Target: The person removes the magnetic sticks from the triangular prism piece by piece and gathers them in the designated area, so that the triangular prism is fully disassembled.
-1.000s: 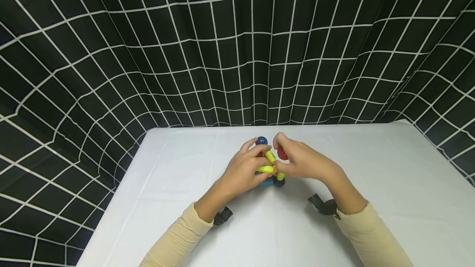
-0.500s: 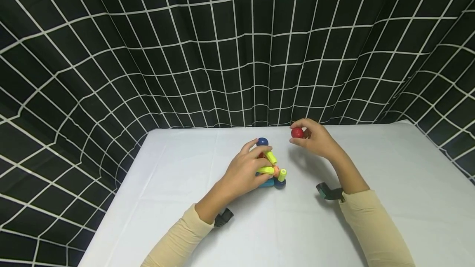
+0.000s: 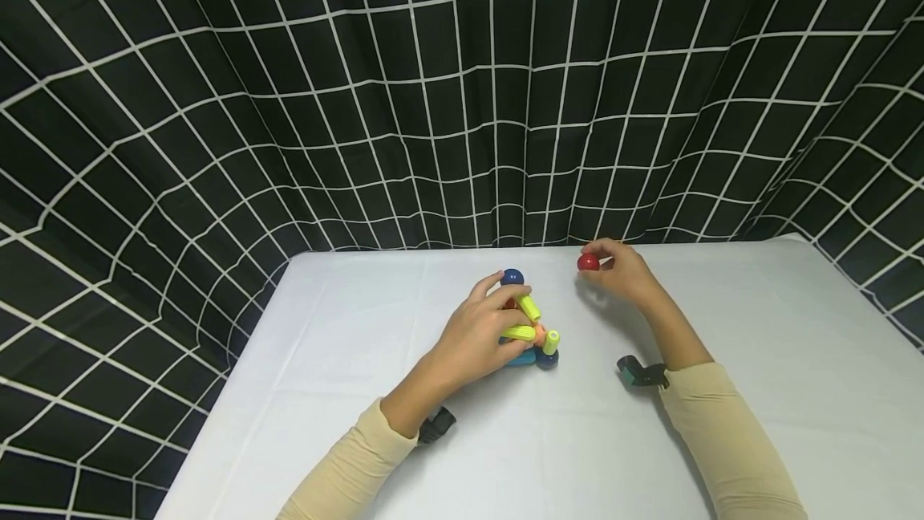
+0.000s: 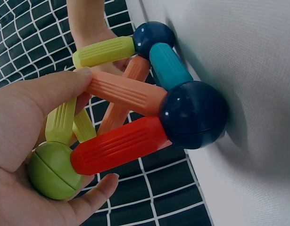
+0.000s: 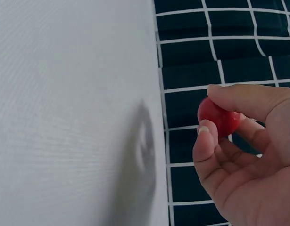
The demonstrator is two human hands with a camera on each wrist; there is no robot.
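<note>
My left hand [image 3: 469, 335] grips a toy frame of magnetic sticks and balls over the white table. In the left wrist view, its thumb is on an orange stick [image 4: 128, 94] and a green ball [image 4: 55, 170] sits against the palm. A red stick [image 4: 119, 146] runs from there to a dark blue ball [image 4: 194, 114]. A teal stick [image 4: 170, 66] links that to a second dark blue ball [image 4: 153, 38]. One short yellow stick [image 3: 552, 342] juts up near the frame's right side. Off to the right, my right hand [image 3: 626, 273] pinches a red ball [image 5: 220, 117] between thumb and fingers.
A white cloth covers the table [image 3: 549, 448]. Behind it, a black curtain [image 3: 462, 103] with a white grid hangs right at the back edge. A dark camera mount [image 3: 641, 372] sticks out from the right wrist, another [image 3: 436, 425] from the left.
My right hand has drawn back from the frame, moving right and toward the far edge with the red ball, then slowing there. The left hand keeps its grip almost in place.
</note>
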